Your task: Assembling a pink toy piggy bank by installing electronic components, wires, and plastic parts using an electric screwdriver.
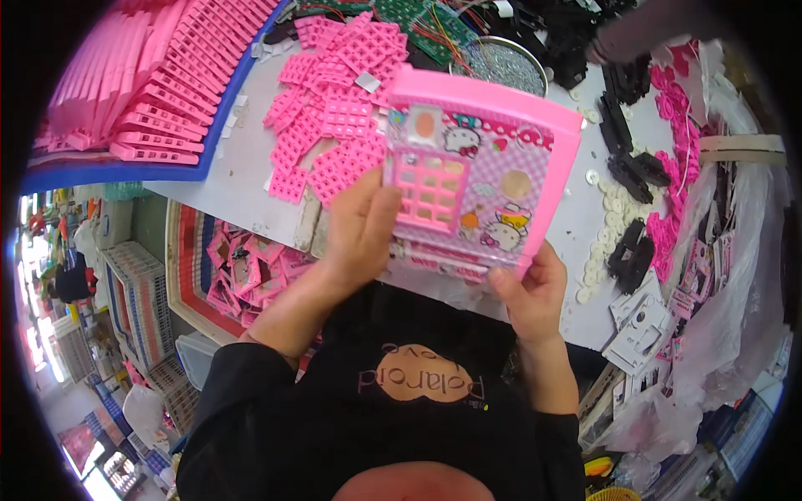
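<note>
Above the near edge of the white surface (246, 179), in front of your black shirt (284, 434), you hold up a pink plastic panel (501, 188), its printed face turned toward you and its thick pink rim running along the top and right side. Your left hand (361, 230) is closed around the panel's left edge, thumb laid on the front beside the grid of small square windows. Your right hand (530, 292) pinches the lower right corner, thumb on the front and fingers curled around the side. Just beyond your left hand, partly hidden by the panel, pink keypads (347, 117) lie in a loose heap, and farther left a blue tray (196, 171) carries rows of pink plastic pieces (167, 92). Behind the panel's top edge you have a round metal bowl (505, 65) of small metallic parts, near green circuit boards (422, 32) with thin wires. To the right, white discs (595, 250) lie scattered around black plastic parts (631, 259), with a white plastic part (639, 334) nearer you. Below the surface on your left, a bin (177, 267) holds pink frames (251, 271).
</note>
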A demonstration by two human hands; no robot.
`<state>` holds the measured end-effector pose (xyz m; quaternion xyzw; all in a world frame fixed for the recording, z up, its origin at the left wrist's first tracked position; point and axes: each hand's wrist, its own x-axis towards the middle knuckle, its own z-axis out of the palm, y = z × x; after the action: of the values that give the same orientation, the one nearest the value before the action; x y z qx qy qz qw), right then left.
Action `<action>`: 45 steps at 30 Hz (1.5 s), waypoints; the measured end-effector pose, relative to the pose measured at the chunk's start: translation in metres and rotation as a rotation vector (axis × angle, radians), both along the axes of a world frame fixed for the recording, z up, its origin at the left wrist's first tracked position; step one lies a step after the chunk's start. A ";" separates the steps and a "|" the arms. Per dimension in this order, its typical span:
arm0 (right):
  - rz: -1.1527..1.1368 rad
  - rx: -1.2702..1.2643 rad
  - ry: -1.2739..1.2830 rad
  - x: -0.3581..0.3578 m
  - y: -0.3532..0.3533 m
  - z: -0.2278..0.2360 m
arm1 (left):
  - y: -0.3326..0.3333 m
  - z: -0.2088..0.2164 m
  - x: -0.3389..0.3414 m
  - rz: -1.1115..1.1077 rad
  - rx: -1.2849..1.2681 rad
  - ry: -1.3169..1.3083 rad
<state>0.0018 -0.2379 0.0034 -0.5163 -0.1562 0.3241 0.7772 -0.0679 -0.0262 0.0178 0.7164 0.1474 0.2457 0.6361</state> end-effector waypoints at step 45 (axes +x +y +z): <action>-0.082 -1.044 -1.400 0.157 -0.034 -0.017 | 0.002 -0.015 0.028 -0.564 0.677 -0.035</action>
<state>0.1591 -0.2719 -0.0132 -0.8919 -0.4105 -0.0656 0.1779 -0.0397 -0.0241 0.0027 0.8924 -0.1535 0.1087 0.4101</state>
